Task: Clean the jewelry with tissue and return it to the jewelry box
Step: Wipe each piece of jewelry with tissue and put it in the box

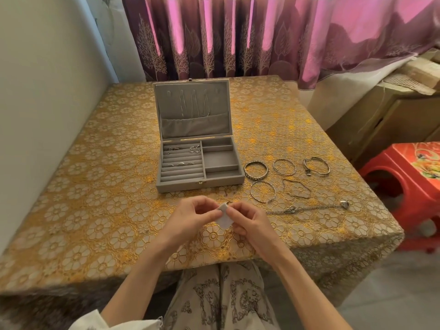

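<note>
Both hands meet over the table's near edge: left hand (190, 216) and right hand (247, 220) pinch a small tissue (223, 216) around something tiny, hidden. Tissue's soft; fingertip grip suits. Jewelry box (200, 163) sits open behind.

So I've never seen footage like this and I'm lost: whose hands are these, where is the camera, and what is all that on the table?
The single picture comes from a camera worn on a person's head, looking down at their own hands. The left hand and right hand together pinch a small white tissue, probably wiping a small piece that is hidden. Behind them on the gold tablecloth stands an open grey jewelry box with rings in its slots. To its right lie bangles and chains on the cloth.
</note>
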Demonstrator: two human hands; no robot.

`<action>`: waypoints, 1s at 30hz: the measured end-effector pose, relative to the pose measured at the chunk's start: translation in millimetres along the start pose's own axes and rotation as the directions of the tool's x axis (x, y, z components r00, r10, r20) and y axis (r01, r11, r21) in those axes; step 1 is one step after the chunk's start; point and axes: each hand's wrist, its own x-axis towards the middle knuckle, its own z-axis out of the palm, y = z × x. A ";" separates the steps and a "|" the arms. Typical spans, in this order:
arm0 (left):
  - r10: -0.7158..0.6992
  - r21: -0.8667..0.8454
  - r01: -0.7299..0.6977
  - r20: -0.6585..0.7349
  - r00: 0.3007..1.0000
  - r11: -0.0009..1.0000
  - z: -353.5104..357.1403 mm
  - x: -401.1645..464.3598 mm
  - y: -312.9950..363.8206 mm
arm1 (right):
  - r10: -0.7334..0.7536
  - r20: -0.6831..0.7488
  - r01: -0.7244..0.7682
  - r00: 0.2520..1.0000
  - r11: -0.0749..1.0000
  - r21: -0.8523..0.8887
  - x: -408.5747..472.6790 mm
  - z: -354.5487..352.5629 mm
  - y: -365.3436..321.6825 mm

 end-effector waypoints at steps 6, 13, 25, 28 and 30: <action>0.006 0.052 -0.006 0.012 1.000 0.999 3.3 6.5 2.1 | 0.028 -0.061 -0.014 0.998 0.977 0.215 0.0 -4.9 7.6; 0.265 0.554 -0.119 -0.191 0.945 0.824 17.7 34.5 -16.1 | 0.152 -0.087 -0.050 0.985 0.722 0.690 1.0 -13.7 2.7; 0.346 0.736 -0.153 -0.116 0.931 0.659 22.6 56.8 -13.4 | 0.161 -0.102 -0.036 0.982 0.679 0.733 0.4 -12.0 -2.4; 0.338 0.621 -0.180 -0.145 0.930 0.763 20.6 55.0 -13.3 | 0.150 -0.120 -0.024 0.981 0.715 0.698 0.3 -11.0 -2.3; 0.303 0.452 -0.198 -0.174 0.937 0.870 18.3 45.8 -10.1 | 0.140 -0.135 -0.017 0.981 0.750 0.661 -0.1 -10.9 -0.9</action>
